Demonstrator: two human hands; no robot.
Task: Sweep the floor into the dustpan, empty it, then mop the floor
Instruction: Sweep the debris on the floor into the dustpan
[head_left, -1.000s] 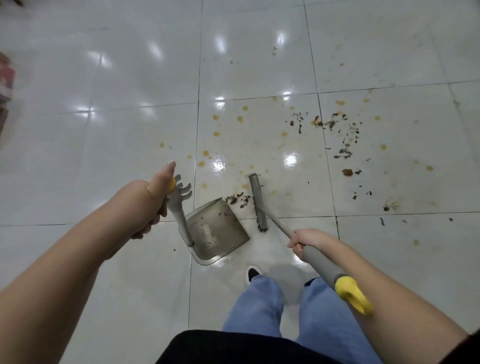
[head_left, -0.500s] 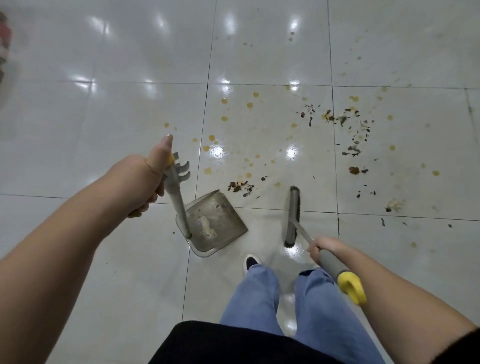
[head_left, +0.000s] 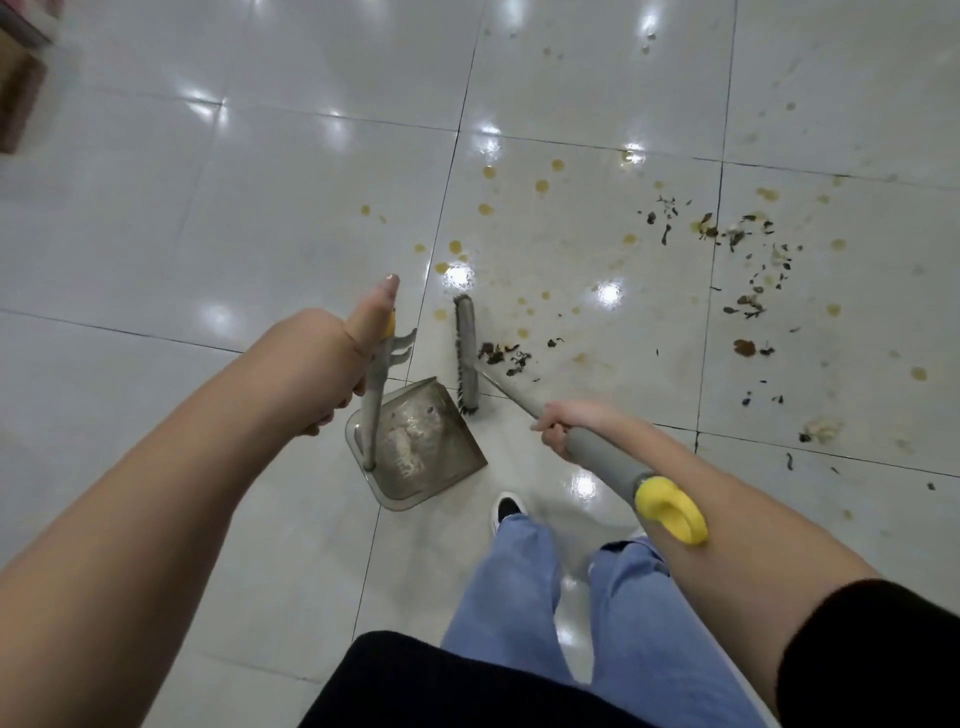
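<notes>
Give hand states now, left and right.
Left hand: closed, gripping the dustpan handle.
Right hand: closed, gripping the broom handle.

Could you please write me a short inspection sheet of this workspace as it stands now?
Surface: glossy tiled floor, with yellow spots and dark debris.
Job's things: dustpan on the floor; broom head beside its mouth, a small debris pile right of the brush.
Clutter: scattered bits across the right tiles; a pale smear.
Grippers: left hand grips the dustpan handle; right hand grips the broom handle.
Cables: nothing seen.
Surroundings: blurred object at top left; no mop seen.
</notes>
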